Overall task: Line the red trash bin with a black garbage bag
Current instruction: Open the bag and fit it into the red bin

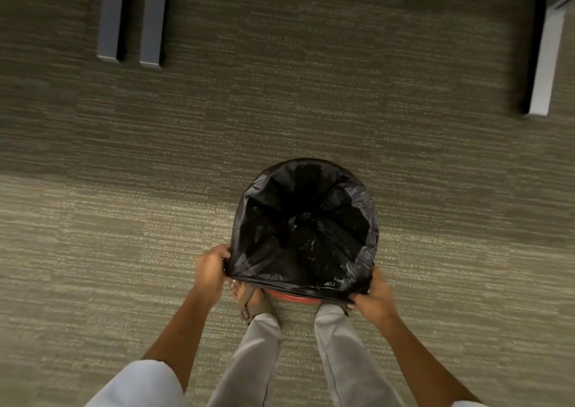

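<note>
One red trash bin [291, 297] stood on the carpeted floor [124, 235] right in front of the person's feet, and only a thin arc of its red rim showed at the near side. One black garbage bag [303, 229] sat inside it, its mouth spread wide and already folded over the far and side parts of the rim, while the near edge was pulled taut in a straight line above the red arc. Two hands were at work: the left hand [211, 271] had its grip closed on the bag's near-left corner, and the right hand [375, 296] had its grip closed on the near-right corner. One sandalled foot [252, 301] showed beside the bin. The floor was striped grey-green carpet; two grey furniture legs [132, 17] stood at upper left and one pale leg [546, 64] at upper right.
</note>
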The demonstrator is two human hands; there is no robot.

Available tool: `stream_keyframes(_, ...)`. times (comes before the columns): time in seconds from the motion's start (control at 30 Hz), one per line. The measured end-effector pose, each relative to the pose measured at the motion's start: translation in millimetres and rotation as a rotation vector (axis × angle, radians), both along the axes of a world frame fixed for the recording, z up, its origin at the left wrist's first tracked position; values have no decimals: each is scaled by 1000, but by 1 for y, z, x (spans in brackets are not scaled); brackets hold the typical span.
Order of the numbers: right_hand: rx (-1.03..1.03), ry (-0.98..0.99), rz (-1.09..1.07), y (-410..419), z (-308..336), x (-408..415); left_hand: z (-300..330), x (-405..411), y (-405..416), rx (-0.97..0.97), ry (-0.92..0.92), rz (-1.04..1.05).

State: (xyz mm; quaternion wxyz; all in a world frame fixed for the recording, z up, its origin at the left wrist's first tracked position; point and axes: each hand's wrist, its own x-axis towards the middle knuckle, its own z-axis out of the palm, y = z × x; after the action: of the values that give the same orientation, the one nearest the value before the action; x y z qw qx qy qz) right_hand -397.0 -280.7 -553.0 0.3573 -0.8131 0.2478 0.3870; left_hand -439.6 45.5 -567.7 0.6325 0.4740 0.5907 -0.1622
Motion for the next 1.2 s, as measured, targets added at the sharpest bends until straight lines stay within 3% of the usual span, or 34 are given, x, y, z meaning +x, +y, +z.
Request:
stream_keyframes(0.13,37,-20,8,2,-3,-2,-3,-12,4,80,-54,-483)
stream_keyframes(0.23,-19,-20,95,0,-9,-2,-6,-11,-1,130,-57,-648)
stream_keyframes(0.43,-299,-72,307,-1,-21,8,-18,-9,-13,535,5,-927)
stream_keyframes(0.53,-278,-42,254,-4,-27,15,-22,-5,-15,541,37,-788)
stream_keyframes(0.6,-189,-32,171,-9,-28,20,-18,2,-15,419,34,-583)
stream_keyframes(0.73,208,35,-365,-13,-18,26,-8,15,-7,46,-1,-48)
stream_keyframes(0.8,296,28,-573,-16,-14,34,-1,23,0,-41,-37,92)
stream_keyframes(0.9,361,-26,-646,-17,-13,47,1,36,10,-92,-117,73)
stream_keyframes(1.0,326,-37,-554,-10,-14,59,2,48,9,-91,-128,-84)
stream_keyframes(1.07,313,-28,-531,-6,-14,65,3,54,5,-70,-98,-79)
stream_keyframes(1.2,323,14,-732,-6,-17,73,2,59,0,-12,-42,-26)
